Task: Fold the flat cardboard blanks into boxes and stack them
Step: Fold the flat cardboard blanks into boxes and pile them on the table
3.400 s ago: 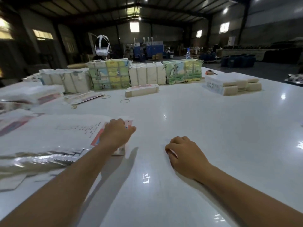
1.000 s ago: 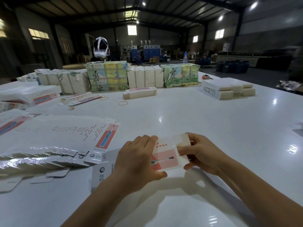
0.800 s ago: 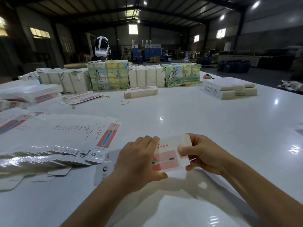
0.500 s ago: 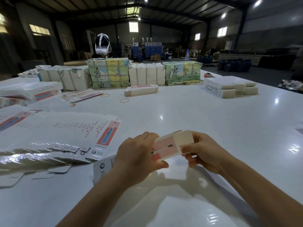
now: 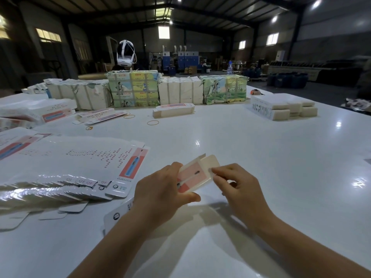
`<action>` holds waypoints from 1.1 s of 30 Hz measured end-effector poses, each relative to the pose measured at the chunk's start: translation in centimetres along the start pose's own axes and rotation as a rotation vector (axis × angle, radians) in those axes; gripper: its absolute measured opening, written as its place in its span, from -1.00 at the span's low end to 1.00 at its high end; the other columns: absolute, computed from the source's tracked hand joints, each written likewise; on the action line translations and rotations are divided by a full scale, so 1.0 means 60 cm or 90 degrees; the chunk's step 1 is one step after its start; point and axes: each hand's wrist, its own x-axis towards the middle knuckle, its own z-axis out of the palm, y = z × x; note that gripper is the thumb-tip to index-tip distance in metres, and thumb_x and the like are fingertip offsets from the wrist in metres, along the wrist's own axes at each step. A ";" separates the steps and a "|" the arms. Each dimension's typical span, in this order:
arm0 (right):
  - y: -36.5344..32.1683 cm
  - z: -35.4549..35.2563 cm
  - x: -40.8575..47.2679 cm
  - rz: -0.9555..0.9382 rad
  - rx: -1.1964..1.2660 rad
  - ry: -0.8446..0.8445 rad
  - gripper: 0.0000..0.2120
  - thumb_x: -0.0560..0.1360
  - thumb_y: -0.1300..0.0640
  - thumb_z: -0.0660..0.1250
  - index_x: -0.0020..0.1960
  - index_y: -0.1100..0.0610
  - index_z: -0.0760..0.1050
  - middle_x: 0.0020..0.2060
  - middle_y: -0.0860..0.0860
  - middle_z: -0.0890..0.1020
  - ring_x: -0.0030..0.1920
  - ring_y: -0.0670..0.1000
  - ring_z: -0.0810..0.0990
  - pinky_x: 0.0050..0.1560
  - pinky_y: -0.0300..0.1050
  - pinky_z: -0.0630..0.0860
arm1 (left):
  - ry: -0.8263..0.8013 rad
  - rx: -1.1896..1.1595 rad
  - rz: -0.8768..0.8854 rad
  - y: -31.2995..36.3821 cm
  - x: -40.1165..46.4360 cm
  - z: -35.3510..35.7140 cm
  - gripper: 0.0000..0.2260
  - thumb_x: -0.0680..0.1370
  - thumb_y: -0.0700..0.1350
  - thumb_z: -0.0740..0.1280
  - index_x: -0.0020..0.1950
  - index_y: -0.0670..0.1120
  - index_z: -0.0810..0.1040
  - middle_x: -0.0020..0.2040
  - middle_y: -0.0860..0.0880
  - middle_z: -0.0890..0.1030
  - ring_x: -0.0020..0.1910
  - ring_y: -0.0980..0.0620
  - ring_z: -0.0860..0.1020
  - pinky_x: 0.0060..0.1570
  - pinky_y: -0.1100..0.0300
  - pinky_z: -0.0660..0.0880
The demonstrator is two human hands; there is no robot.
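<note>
Cardboard blank [image 5: 193, 177] is held clear of the surface [image 5: 261, 157] at lower centre of the frame, between both hands. Fingers [image 5: 215, 171] of the right hand [image 5: 241, 189] are pinched together on the plain end flap [image 5: 209, 163] at the blank's upper right end. The left hand [image 5: 160, 189] grips the printed pink panel, thumb under the lower edge and the other digits curled over the top.

Change over the last few seconds: 3.4 s ago the left hand rested on the fanned pile of flat blanks [image 5: 66, 173] at left of the frame and the right hand lay curled on the surface with nothing in it. One blank has since been drawn off the pile and brought to centre. Within the last second it has tilted from nearly flat-on to edge-raised, and the end flap now stands at an angle to the panel.

Assessment: the sleeve appears to be opening and flap folding has begun; this box is at an early stage. The near end is hidden by the left hand, so its state cannot be told.

Further out, one folded box [image 5: 173, 110] lies at upper centre with rubber bands [image 5: 153, 122] near it. Wrapped bundles [image 5: 180, 91] line the far edge. A stack of white blocks [image 5: 281, 108], possibly finished boxes, sits at upper right.
</note>
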 end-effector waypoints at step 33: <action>-0.014 0.009 -0.003 0.008 0.011 -0.145 -0.54 0.46 0.38 0.20 -0.02 -0.21 0.49 -0.04 -0.14 0.46 -0.08 -0.30 0.45 -0.08 -0.48 0.35 | -0.023 0.051 0.025 0.017 0.003 0.028 -0.42 0.35 0.42 0.27 0.24 0.14 0.29 0.12 0.15 0.52 -0.18 0.13 0.45 -0.22 0.38 0.37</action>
